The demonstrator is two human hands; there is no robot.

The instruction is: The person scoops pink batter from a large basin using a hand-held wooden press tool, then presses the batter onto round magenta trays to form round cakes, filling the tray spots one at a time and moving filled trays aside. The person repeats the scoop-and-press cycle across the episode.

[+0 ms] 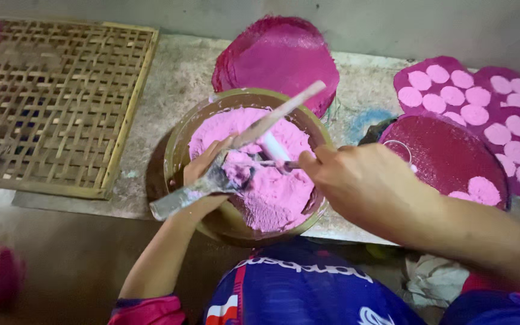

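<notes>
- Head view: I am looking down into a round bowl (179, 147) heaped with pink powder (272, 186), sitting at the near edge of a stone bench (170, 84).
- I am curling my left hand (203, 174) around a flat metal scraper (176, 201); my fingers are clamped on its middle, the blade end is poking out toward me past the bowl's rim, and the other end is digging into the powder just beside my fingertips.
- I am closing my right hand (356, 180) on something thin that reaches into the powder between both hands; the fingers are together, but I cannot tell exactly what they are pinching.
- A long pale stick (284, 111) is leaning across the bowl, rising from the powder near my left fingers up toward the far rim.
- A stack of magenta cloth rounds (278, 54) is lying just behind the bowl.
- To my right, a dark red round mat (446, 153) is carrying a pink disc (482, 189), and further mats are holding rows of pink discs (452, 93).
- To my left, a woven bamboo tray (49, 102) is resting on the bench, well apart from the bowl.
</notes>
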